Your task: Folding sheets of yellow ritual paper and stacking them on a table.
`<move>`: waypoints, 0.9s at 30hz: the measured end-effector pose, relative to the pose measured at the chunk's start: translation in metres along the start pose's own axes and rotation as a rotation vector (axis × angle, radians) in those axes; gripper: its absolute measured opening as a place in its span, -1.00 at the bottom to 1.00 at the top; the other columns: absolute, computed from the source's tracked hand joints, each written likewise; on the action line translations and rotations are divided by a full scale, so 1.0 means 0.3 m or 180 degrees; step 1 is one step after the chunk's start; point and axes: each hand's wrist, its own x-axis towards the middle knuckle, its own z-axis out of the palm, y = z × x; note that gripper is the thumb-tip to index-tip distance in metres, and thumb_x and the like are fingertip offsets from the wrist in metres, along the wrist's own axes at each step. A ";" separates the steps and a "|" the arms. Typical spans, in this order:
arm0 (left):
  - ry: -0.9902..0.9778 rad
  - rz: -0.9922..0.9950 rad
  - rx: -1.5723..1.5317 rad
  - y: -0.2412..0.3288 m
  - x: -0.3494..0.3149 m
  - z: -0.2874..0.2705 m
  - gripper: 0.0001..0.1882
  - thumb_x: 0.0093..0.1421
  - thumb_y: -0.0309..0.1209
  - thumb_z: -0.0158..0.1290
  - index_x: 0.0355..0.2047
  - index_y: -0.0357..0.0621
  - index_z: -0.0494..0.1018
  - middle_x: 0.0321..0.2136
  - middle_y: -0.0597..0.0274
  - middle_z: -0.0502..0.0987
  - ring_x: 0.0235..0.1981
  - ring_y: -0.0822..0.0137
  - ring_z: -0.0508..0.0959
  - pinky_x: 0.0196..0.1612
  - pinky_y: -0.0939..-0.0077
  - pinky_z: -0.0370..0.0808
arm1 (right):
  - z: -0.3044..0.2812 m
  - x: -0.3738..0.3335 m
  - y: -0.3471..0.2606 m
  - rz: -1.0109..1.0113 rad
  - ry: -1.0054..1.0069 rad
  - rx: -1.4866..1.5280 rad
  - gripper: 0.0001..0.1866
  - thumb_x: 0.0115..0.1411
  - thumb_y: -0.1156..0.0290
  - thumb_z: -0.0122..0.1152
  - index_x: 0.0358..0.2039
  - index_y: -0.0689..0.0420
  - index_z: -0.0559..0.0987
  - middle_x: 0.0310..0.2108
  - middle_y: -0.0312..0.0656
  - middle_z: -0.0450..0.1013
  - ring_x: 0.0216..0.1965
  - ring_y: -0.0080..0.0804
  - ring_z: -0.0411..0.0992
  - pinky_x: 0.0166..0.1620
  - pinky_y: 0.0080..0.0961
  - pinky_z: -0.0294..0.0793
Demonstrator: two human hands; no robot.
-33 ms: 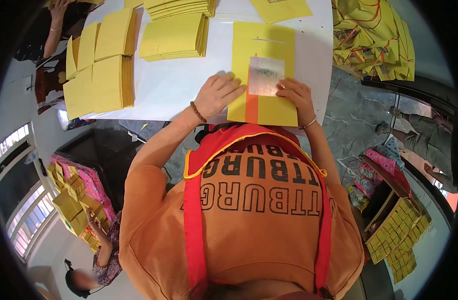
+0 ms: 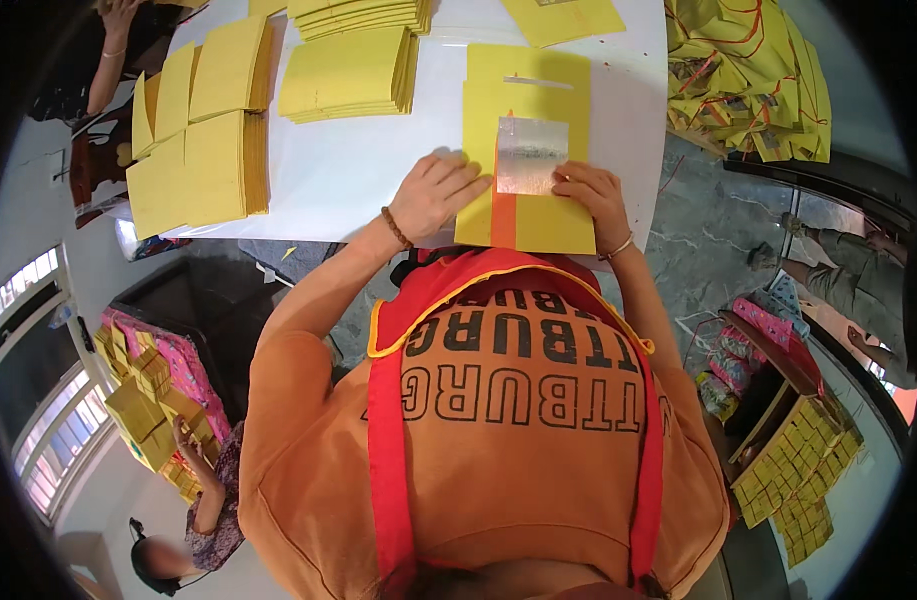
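Observation:
A thin stack of yellow paper sheets (image 2: 553, 225) lies in front of me on the white table, with an orange strip (image 2: 504, 220) running up it. On top sits a square silver foil sheet (image 2: 530, 150). The curled fingers of my right hand (image 2: 596, 203) are closed at the foil's lower right edge; the thumb is hard to make out. My left hand (image 2: 436, 198) rests with fingers stretched out, its fingertips at the left edge of the yellow sheets beside the orange strip. Nothing shows in that hand.
Stacks of folded yellow paper (image 2: 346, 75) stand at the back, with upright yellow bundles (image 2: 213, 170) to the left. Yellow bundles tied with red cord (image 2: 743, 75) are heaped right of the white table (image 2: 328, 180). Other people are at the left and right.
The silver foil sheet has shifted slightly toward me and a little left on the yellow paper. My hands have hardly moved.

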 end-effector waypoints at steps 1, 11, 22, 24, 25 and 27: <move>-0.0003 -0.0003 -0.0001 0.008 -0.009 0.007 -0.61 -0.01 -0.44 -0.07 -0.11 -0.07 0.42 -0.17 0.30 0.44 -0.10 0.30 0.39 -0.06 0.37 0.30 | 0.002 -0.004 0.001 0.0059 -0.0163 0.0122 -0.75 -0.08 0.37 0.20 -0.31 -0.01 0.54 -0.10 -0.27 0.44 0.03 -0.26 0.32 0.05 -0.31 0.16; -0.0358 -0.2005 -0.1849 -0.032 0.073 0.020 -0.78 0.17 -0.29 -0.04 -0.39 -0.21 0.43 -0.54 -0.01 0.45 -0.47 0.00 0.44 -0.39 0.20 0.37 | 0.041 0.036 -0.010 0.2099 0.0082 0.1973 -0.77 0.15 0.29 0.10 -0.24 0.12 0.52 -0.40 -0.21 0.52 -0.35 -0.39 0.49 -0.28 -0.54 0.37; -0.0708 -0.3326 -0.1880 -0.094 0.138 0.097 -0.64 0.13 -0.11 -0.06 -0.39 -0.21 0.44 -0.51 -0.11 0.50 -0.45 -0.08 0.50 -0.41 0.11 0.38 | 0.063 0.139 -0.059 0.2736 0.0713 0.0905 -0.61 0.04 0.22 0.21 -0.15 0.10 0.42 -0.60 -0.22 0.41 -0.60 -0.38 0.37 -0.47 -0.42 0.32; -0.0768 -0.3328 -0.1884 -0.098 0.146 0.093 -0.63 0.12 -0.11 -0.06 -0.40 -0.21 0.43 -0.51 -0.11 0.50 -0.46 -0.09 0.50 -0.40 0.11 0.39 | 0.061 0.141 -0.066 0.2922 0.0607 0.0768 -0.58 0.03 0.24 0.22 -0.11 0.09 0.40 -0.54 -0.20 0.43 -0.58 -0.36 0.39 -0.46 -0.42 0.34; -0.0834 -0.3369 -0.1869 -0.099 0.150 0.094 -0.64 0.12 -0.11 -0.06 -0.42 -0.21 0.43 -0.50 -0.10 0.51 -0.45 -0.09 0.50 -0.40 0.11 0.39 | 0.079 0.132 -0.054 0.2693 0.0904 0.0961 -0.59 0.02 0.26 0.22 -0.11 0.08 0.42 -0.47 -0.17 0.44 -0.52 -0.33 0.40 -0.42 -0.42 0.36; -0.0901 -0.3412 -0.1854 -0.099 0.154 0.093 -0.64 0.11 -0.12 -0.05 -0.43 -0.21 0.43 -0.50 -0.10 0.51 -0.45 -0.09 0.50 -0.40 0.11 0.39 | 0.092 0.124 -0.037 0.2459 0.1195 0.1152 -0.60 0.01 0.29 0.22 -0.11 0.08 0.44 -0.41 -0.15 0.44 -0.47 -0.29 0.42 -0.38 -0.42 0.38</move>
